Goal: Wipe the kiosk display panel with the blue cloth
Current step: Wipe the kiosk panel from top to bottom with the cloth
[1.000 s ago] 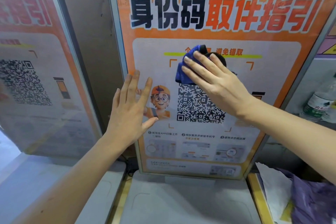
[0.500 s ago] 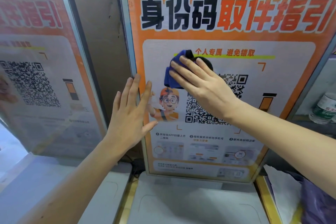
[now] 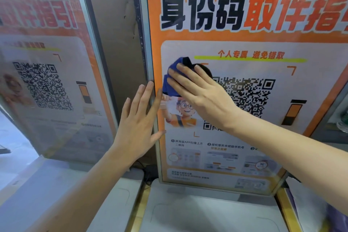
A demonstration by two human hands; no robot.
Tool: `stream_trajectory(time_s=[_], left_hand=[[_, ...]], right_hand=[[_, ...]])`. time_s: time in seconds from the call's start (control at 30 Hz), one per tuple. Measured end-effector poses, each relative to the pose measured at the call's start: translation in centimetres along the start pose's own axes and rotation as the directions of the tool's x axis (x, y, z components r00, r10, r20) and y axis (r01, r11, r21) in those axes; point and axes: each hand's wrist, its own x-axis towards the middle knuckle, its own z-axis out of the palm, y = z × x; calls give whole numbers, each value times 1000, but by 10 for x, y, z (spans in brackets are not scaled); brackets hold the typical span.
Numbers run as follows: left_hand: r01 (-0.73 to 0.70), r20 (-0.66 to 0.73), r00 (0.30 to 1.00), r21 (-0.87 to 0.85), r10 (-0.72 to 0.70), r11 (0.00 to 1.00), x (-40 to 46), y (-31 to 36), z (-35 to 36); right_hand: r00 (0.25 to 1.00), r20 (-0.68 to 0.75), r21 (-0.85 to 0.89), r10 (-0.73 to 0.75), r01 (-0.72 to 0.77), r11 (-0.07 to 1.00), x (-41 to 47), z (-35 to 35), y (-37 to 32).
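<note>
Ideally, we kept our flat right hand [image 3: 203,98] pressing the blue cloth [image 3: 172,79] evenly on the display panel [image 3: 244,47], our open left hand [image 3: 138,120] steadying its frame.

2 display panels [image 3: 244,15] [image 3: 47,24], 1 blue cloth [image 3: 170,81], 2 hands [image 3: 138,124] [image 3: 203,96].

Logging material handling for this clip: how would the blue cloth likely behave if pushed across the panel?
Probably floppy: the blue cloth bunches in folds under the right hand's flat fingers. Likely light, and it should slide easily, since the display panel looks smooth and glossy.
</note>
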Motion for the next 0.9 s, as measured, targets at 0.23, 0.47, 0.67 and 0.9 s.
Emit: stream_trajectory(time_s=[0.23,0.47,0.67,0.9], left_hand=[[-32,-19,999,47,32,998,-5,-10,4],[29,-8,1000,7,-28,1000,-3,-19,3],[36,-9,999,3,-36,999,-5,-22,3],[54,25,998,-24,-53,998,-3,-21,1]], right_hand=[[920,239,-3,-311,321,947,-15,10,-19],[999,26,-19,-35,36,999,20,5,-9],[937,201,-32,-284,296,955,1,18,-35],[999,40,-32,5,-4,999,17,12,-29]])
